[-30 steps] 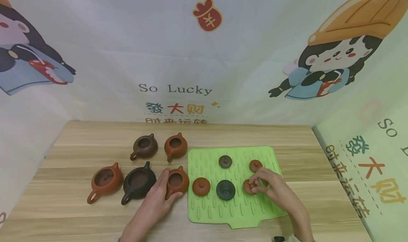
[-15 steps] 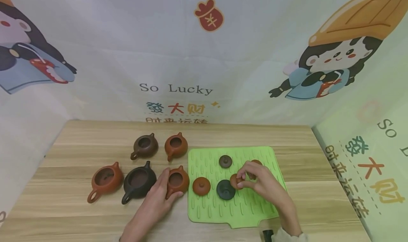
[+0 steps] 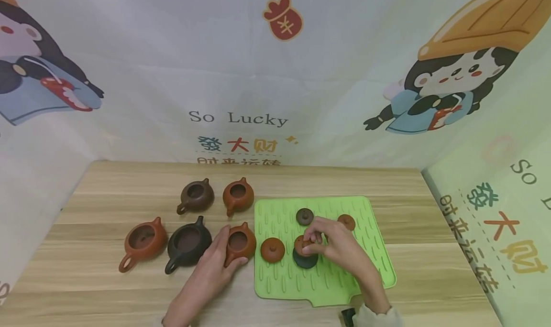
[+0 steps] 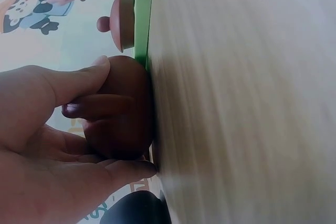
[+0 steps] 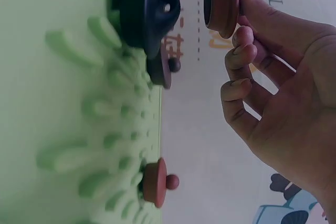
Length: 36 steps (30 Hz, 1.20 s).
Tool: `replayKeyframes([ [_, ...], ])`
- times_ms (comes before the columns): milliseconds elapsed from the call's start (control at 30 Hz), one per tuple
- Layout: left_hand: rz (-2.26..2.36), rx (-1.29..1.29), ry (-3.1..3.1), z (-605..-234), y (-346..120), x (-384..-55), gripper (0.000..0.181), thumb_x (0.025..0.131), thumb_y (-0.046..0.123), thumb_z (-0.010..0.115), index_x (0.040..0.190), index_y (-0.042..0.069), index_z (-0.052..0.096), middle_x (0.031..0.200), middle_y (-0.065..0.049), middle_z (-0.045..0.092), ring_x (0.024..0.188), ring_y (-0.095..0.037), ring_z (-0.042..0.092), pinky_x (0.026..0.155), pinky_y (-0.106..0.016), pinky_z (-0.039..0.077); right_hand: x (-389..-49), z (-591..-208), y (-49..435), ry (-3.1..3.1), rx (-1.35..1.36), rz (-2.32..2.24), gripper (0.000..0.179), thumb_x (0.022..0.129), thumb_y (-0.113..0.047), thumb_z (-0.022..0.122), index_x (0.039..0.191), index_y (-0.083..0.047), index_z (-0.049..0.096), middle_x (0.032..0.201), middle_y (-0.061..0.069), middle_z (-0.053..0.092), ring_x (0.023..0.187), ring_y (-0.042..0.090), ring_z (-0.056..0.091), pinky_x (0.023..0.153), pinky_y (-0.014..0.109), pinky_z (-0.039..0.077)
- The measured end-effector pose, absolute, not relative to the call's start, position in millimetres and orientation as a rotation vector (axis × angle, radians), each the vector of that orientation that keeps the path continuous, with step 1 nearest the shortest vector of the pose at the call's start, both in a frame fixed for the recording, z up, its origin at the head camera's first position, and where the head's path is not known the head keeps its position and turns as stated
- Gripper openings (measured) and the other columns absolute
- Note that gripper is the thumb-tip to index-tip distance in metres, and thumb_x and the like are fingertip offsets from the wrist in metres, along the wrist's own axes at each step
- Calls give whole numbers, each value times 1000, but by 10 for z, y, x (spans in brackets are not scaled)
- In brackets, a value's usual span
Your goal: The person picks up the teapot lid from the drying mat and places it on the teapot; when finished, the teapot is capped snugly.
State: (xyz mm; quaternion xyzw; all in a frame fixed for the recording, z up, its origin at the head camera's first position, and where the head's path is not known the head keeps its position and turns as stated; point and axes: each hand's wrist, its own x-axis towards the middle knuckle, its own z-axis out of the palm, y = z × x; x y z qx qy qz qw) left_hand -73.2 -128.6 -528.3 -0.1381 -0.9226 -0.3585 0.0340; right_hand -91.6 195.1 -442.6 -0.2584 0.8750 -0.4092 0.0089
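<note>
My left hand (image 3: 211,265) grips a small reddish-brown teapot (image 3: 238,241) beside the mat's left edge; its thumb and fingers span the body, and the pot has no lid on. In the left wrist view the teapot's handle (image 4: 100,106) points toward the camera. Between thumb and fingers, my right hand (image 3: 342,248) pinches a reddish teapot lid (image 5: 223,3), raised off the green mat (image 3: 280,286). From the head view that lid partly covers a black lid (image 3: 306,261). An orange-brown lid (image 3: 272,250) lies between the black lid and the held teapot.
A dark brown lid (image 3: 304,216) and a small orange lid (image 3: 346,222) lie farther back on the mat. Left of it stand a black teapot (image 3: 189,243), an orange one (image 3: 145,241), a brown one (image 3: 197,195) and another orange one (image 3: 238,196), all lidless.
My right hand has picked the reddish lid up from the mat's right side and carried it left to above the black lid. My left hand stays on the teapot.
</note>
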Motion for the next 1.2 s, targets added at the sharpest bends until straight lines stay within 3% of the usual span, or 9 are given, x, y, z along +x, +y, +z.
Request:
replayKeyframes([
  [600,-1102,-421,-2825,-5330,-1282,-753,92,94,24,90,161,-11,38,154,-39,55,137,-53,62,103,-65,58,-977,-4463,1612,2741,-718,-1382,21,84,-10,95,90,-12,75,80,-7,57,76,3,52,69,23,48],
  [1000,-1092,-425,-2828,-5339,-1291,-752,91,94,24,90,161,-10,38,153,-38,56,134,-52,64,101,-63,59,-970,-4518,1237,2716,-593,-1465,19,85,-18,96,87,-14,77,79,-8,58,73,2,50,67,21,45],
  [1200,-1102,-428,-2816,-5336,-1292,-754,90,93,22,91,159,-9,39,148,-37,59,128,-51,68,97,-62,61,-994,-4515,1072,2719,-655,-1475,20,83,-18,97,88,-12,79,78,-7,61,72,-1,50,67,19,46],
])
